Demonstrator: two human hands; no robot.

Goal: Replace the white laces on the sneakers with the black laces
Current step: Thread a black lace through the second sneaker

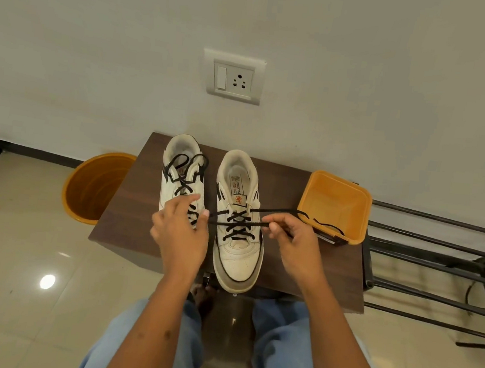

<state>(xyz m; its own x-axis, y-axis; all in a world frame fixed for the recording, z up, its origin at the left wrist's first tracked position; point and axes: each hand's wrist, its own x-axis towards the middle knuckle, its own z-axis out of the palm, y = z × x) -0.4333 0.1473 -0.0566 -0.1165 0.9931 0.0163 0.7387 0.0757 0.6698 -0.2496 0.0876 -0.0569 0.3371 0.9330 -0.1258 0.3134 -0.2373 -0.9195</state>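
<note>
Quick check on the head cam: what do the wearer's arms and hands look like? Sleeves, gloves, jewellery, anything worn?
Both forearms are bare up to the frame's bottom edge, with no sleeves in view. The left hand and right hand wear no gloves; no rings, watch or bands show. Light blue jeans cover the legs below.

Single head-worn wide-angle view. Looks forward and steeply down from above the seated person's knees (278,333) onto a small dark wooden table (134,203) set against a white wall (101,39). Table sits close, at arm's reach, centred in frame. Edges bow noticeably.
</note>
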